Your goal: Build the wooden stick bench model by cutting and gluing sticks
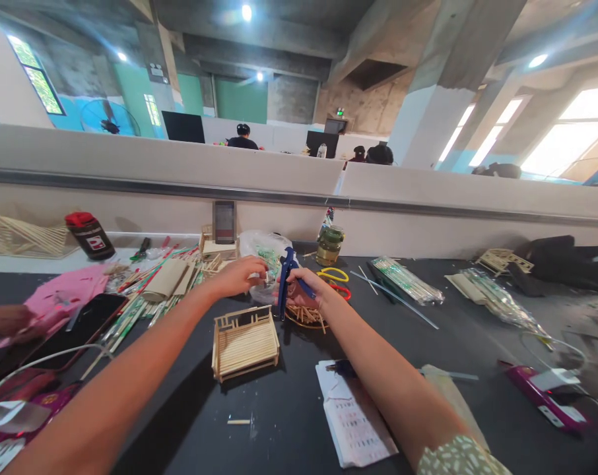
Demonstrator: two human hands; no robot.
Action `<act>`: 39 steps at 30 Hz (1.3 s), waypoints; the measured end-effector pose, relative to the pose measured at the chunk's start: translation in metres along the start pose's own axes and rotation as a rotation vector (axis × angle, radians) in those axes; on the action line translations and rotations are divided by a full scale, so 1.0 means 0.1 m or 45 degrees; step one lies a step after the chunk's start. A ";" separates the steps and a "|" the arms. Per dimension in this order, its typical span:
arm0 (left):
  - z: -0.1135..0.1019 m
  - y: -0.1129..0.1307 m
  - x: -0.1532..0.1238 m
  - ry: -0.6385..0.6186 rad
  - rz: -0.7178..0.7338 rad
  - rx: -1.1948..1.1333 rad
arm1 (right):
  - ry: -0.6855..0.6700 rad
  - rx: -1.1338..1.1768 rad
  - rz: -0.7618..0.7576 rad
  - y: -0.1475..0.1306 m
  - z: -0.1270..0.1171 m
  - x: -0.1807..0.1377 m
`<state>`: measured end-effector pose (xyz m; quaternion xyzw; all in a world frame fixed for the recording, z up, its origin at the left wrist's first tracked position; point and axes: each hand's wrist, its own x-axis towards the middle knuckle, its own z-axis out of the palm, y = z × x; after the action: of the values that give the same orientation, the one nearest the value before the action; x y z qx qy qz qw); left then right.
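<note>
Stick model (244, 342) on the worktop (279, 435), partly railed, with a cutter (282, 290) at hand.
The right hand (311, 285) grips the cutter; the left hand (244, 274) has its fingers curled beside it, and whether they pinch anything I cannot tell. The model stands between the forearms, nearer the worktop's near edge than the hands. Its slatted floor and far railing look done; the near side lacks such a railing, so work may remain. A loose stick (239, 421) lies toward that edge.
</note>
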<state>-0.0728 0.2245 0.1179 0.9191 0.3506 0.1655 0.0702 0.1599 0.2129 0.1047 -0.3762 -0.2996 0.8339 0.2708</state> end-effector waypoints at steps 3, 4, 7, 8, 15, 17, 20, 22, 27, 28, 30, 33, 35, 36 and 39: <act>0.06 0.02 0.06 -0.117 -0.114 0.219 | 0.022 0.034 -0.008 0.01 0.02 -0.03; 0.07 0.01 0.04 -0.148 -0.194 0.311 | 0.039 0.043 -0.009 0.01 0.01 -0.04; 0.04 -0.02 -0.09 -0.149 -0.359 0.416 | 0.073 0.047 -0.009 0.01 -0.03 -0.05; 0.03 -0.03 -0.14 -0.150 -0.403 0.416 | 0.076 0.043 -0.009 0.02 -0.05 -0.05; -0.02 -0.03 -0.18 0.239 -0.315 0.058 | 0.013 -0.088 -0.274 0.02 0.04 -0.19; -0.03 -0.03 -0.09 0.449 -0.356 -0.187 | 0.009 -0.273 -0.450 -0.04 0.12 -0.25; -0.02 0.00 0.06 0.642 -0.517 -0.740 | 0.285 -0.893 -0.765 -0.15 0.21 -0.26; -0.02 0.04 0.13 0.716 -0.573 -1.063 | 0.552 -1.418 -0.899 -0.18 0.24 -0.22; 0.03 0.14 0.21 0.820 -0.640 -1.409 | 0.775 -2.122 -0.980 -0.09 0.21 -0.08; 0.04 0.15 0.21 0.827 -0.647 -1.434 | 0.785 -2.187 -1.003 -0.06 0.20 -0.06; 0.06 0.15 0.20 0.840 -0.655 -1.450 | 0.806 -2.288 -1.042 -0.02 0.19 -0.03; 0.07 0.16 0.19 0.842 -0.643 -1.418 | 0.811 -2.371 -1.061 0.00 0.19 0.00; 0.08 0.15 0.17 0.835 -0.621 -1.394 | 0.805 -2.383 -1.077 0.00 0.19 0.00; 0.08 0.14 0.16 0.833 -0.609 -1.388 | 0.800 -2.383 -1.088 0.00 0.20 0.01; 0.08 0.10 0.14 0.834 -0.571 -1.386 | 0.768 -2.367 -1.095 0.02 0.19 0.01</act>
<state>-0.0542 0.2264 0.1159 0.5599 0.4027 0.5703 0.4462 0.1435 0.2071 0.1133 -0.4886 -0.8462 -0.0154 0.2121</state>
